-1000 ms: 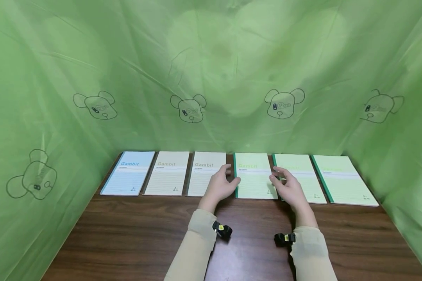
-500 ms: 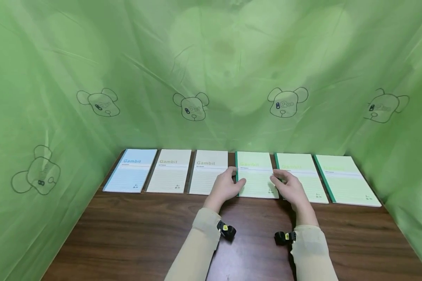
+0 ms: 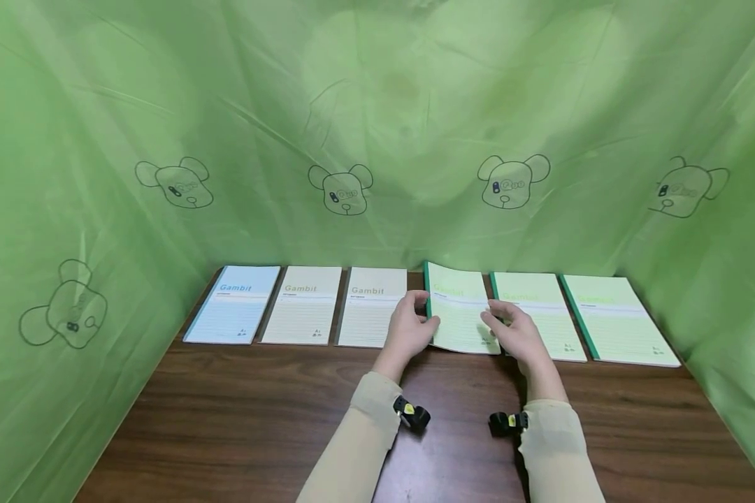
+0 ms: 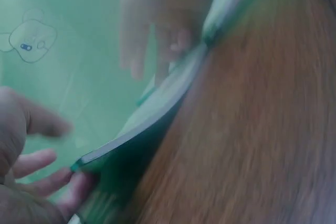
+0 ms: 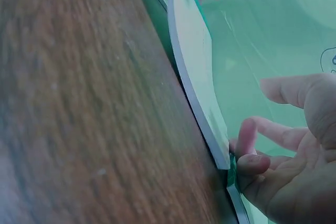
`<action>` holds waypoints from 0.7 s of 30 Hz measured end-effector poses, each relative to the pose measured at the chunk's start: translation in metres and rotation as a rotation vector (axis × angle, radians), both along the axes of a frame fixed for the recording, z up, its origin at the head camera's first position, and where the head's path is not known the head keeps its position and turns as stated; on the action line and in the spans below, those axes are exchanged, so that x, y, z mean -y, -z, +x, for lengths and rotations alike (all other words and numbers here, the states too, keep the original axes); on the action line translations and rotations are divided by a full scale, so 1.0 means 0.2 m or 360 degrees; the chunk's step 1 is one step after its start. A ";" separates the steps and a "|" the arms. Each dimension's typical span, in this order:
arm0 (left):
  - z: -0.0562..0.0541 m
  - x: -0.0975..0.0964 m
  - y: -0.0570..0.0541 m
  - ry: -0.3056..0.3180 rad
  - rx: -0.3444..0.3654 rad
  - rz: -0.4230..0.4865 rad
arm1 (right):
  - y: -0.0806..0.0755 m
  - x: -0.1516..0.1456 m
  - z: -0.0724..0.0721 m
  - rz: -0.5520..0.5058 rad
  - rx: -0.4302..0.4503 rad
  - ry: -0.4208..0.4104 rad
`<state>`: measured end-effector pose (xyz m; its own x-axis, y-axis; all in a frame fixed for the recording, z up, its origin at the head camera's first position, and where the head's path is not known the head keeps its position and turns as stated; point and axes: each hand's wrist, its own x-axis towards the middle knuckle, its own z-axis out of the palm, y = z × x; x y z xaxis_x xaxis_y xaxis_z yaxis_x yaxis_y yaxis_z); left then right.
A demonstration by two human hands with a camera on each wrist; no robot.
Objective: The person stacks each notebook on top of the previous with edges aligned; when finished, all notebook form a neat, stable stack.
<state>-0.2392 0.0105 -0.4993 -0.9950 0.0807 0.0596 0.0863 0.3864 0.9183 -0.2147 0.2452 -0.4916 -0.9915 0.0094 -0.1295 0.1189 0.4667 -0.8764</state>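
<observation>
A green notebook (image 3: 456, 311) with a dark green spine lies between my hands in the head view. Its left side is raised and the cover bows. My left hand (image 3: 409, 327) has its fingers beneath the spine edge; in the left wrist view the thumb stands apart above it. My right hand (image 3: 521, 334) is at the opposite edge, over the neighbouring green notebook (image 3: 541, 314). In the right wrist view its fingertips (image 5: 247, 135) touch or nearly touch the notebook's edge, with the thumb apart.
To the left lie a blue notebook (image 3: 233, 304), a cream notebook (image 3: 302, 305) and a greyish-white notebook (image 3: 371, 304). Another green notebook (image 3: 619, 321) is at the far right. The row sits along the back of the brown wooden table (image 3: 226, 419), against a green curtain (image 3: 403, 126).
My left hand has moved right to the spine and lifted the left side of the middle green notebook, which lay flat before. The right hand has barely moved.
</observation>
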 end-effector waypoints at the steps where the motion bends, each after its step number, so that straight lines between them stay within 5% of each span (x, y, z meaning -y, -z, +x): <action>1: 0.00 -0.01 0.00 -0.0028 0.0033 0.0059 | 0.00 0.00 0.00 0.0004 0.0001 -0.0004; 7: -0.01 -0.01 0.02 -0.0166 0.0240 0.0396 | -0.01 0.00 0.00 -0.0028 -0.0001 0.0009; 12: -0.03 0.01 0.01 -0.0188 0.0322 0.0597 | -0.01 -0.02 0.00 -0.0116 0.0004 0.0063; 21: -0.03 0.04 0.01 -0.0095 0.0319 0.0652 | 0.00 -0.02 0.00 -0.0417 0.0161 0.0088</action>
<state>-0.2452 0.0018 -0.5017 -0.9923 0.0328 -0.1198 -0.1202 -0.0132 0.9927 -0.2152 0.2499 -0.4906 -0.9723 0.0164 -0.2330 0.2309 0.2163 -0.9486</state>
